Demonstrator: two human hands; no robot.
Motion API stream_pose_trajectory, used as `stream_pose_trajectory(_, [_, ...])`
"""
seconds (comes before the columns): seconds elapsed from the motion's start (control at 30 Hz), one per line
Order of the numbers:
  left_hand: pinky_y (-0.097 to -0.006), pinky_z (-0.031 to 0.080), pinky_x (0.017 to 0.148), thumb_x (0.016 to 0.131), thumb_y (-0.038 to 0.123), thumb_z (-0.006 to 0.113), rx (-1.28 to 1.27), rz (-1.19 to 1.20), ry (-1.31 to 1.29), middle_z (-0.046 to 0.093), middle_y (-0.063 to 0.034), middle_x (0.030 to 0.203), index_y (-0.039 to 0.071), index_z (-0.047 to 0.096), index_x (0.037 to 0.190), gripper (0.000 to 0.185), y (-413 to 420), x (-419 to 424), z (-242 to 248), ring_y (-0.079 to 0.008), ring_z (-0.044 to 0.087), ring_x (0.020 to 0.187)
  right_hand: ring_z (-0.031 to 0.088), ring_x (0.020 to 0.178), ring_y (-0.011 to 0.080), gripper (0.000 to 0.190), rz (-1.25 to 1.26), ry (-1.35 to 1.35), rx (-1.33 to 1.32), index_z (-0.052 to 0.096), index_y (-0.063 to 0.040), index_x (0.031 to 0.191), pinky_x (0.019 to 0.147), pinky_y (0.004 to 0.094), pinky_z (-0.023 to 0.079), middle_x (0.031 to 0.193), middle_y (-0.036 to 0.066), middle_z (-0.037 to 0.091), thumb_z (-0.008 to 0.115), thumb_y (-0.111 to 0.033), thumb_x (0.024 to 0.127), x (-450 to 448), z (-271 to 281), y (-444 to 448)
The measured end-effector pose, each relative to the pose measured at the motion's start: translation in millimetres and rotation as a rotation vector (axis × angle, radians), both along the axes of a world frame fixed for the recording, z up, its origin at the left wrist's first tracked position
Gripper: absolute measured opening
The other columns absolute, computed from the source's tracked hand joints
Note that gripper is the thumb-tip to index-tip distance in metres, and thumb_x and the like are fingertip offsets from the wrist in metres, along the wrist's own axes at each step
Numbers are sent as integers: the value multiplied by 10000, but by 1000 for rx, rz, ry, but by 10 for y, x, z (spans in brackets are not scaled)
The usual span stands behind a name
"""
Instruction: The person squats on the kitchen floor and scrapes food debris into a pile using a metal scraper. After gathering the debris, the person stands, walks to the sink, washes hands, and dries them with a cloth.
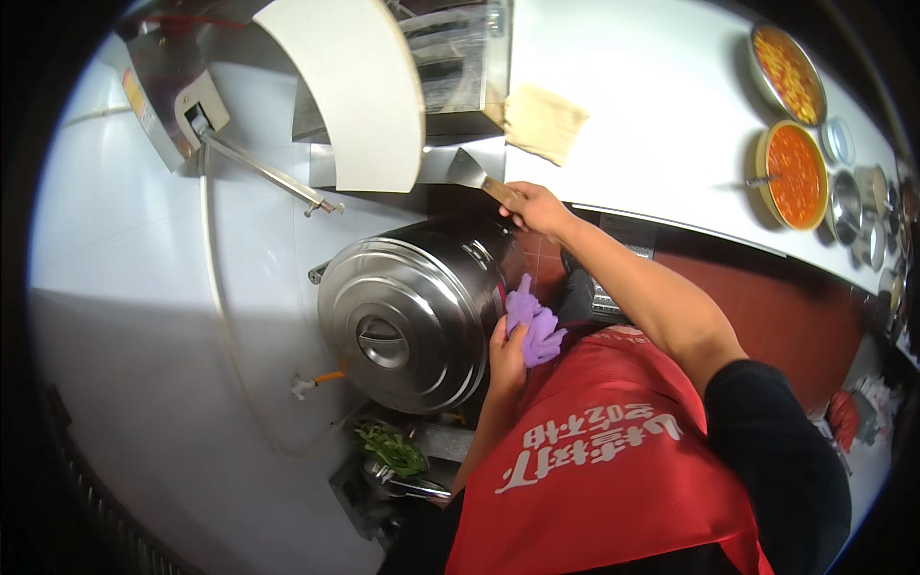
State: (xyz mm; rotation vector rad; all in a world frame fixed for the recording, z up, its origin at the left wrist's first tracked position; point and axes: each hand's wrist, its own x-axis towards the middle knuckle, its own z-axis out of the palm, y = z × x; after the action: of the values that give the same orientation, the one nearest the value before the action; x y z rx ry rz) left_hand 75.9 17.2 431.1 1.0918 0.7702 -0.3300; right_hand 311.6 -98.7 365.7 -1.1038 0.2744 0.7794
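My right hand [535, 208] is closed around the wooden handle of a metal scraper [468, 169], whose flat blade points away from me beside the corner of a white worktop [647, 144]. In my left hand [509, 352] is a bunched purple cloth [533, 323], held low in front of my red apron [604, 460]. Just left of the cloth stands a large round stainless steel pot [402, 323] with its lid on. Beyond the scraper, a folded beige cloth [546, 123] lies on the worktop.
On the worktop at right are a bowl of red sauce [796, 176], a bowl of yellow and red food [787, 75] and several metal bowls [844, 207]. A curved white board [359, 93] and a swing tap [266, 169] are at upper left. Green leaves [392, 449] lie below the pot.
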Motion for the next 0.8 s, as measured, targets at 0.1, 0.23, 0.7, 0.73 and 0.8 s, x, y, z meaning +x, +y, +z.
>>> stream_pose_trajectory(0.1, [-346, 558, 827, 972, 81, 544, -54, 154, 14, 647, -95, 1107, 11, 568, 1237, 276, 247, 24, 105, -213, 656, 991, 500, 571, 79, 373, 57, 109, -16, 541, -41, 1328, 468, 231, 421, 815, 26, 620, 564, -75, 958, 624, -378, 602])
stream_pose_trajectory(0.23, [-343, 548, 851, 972, 74, 553, -45, 307, 82, 627, -88, 1158, 19, 556, 1252, 285, 422, -55, 61, -205, 642, 1021, 536, 609, 86, 472, 68, 199, -53, 482, -66, 1384, 478, 242, 471, 810, 24, 617, 612, -44, 931, 1094, -646, 1239])
stream_pose_trajectory(0.7, [-363, 537, 887, 958, 71, 551, 34, 330, 128, 639, -104, 1168, 17, 558, 1260, 307, 529, -243, -123, -224, 656, 1014, 616, 630, 147, 380, 52, 141, -9, 550, -38, 1323, 535, 286, 571, 822, 68, 638, 545, -10, 944, 1250, -844, 1529])
stream_pose_trajectory(0.73, [-367, 538, 885, 956, 70, 552, 31, 339, 119, 640, -104, 1166, 19, 559, 1258, 307, 537, -251, -133, -227, 657, 1010, 625, 639, 152, 371, 109, 133, -24, 553, -22, 1322, 561, 302, 590, 833, 84, 645, 547, -19, 951, 1203, -814, 1504])
stream_pose_trajectory(0.8, [-372, 539, 887, 952, 70, 555, 34, 352, 119, 641, -104, 1161, 22, 560, 1256, 308, 542, -272, -161, -232, 658, 1008, 634, 646, 158, 365, 82, 160, -3, 553, -15, 1317, 563, 303, 593, 834, 86, 652, 546, -16, 952, 1108, -772, 1477])
